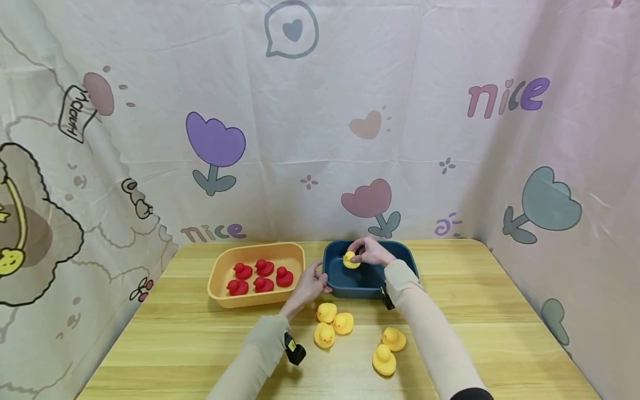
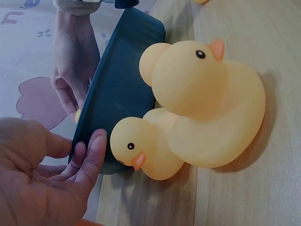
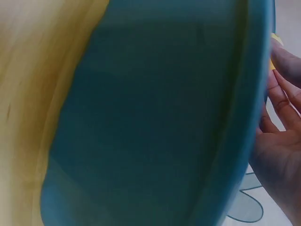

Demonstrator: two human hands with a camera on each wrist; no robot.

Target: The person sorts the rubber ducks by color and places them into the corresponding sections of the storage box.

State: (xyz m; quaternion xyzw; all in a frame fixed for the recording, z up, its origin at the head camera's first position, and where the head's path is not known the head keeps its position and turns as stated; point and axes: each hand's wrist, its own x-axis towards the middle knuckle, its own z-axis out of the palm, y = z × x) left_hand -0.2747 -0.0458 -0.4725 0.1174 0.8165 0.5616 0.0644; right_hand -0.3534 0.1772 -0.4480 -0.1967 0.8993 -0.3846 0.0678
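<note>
- Yellow duck [image 1: 351, 262] was held low within the left part of the blue box [image 1: 350, 293]; whether the box floor was touched could not be told.
- It was pinched by the right hand [image 1: 371, 251], thumb and fingers drawn in narrow.
- The blue box was gripped at its left end by the left hand [image 1: 309, 283], with the thumb and fingers set about the near corner.
- Judged done: five red ducks [image 1: 263, 284] were grouped inside the orange box [image 1: 240, 301], left of the blue one; none was seen outside it.
- Judged in hand: one yellow duck, not yet let go.
- Judged left: five yellow ducks on the table [image 1: 175, 344]. Three [image 1: 326, 312] were clustered just in front of the blue box's left end; two [image 1: 384, 361] were set side by side, farther right and nearer the person.
- Yellow share was reckoned barely begun, though part of the blue box was hidden by the right hand.
</note>
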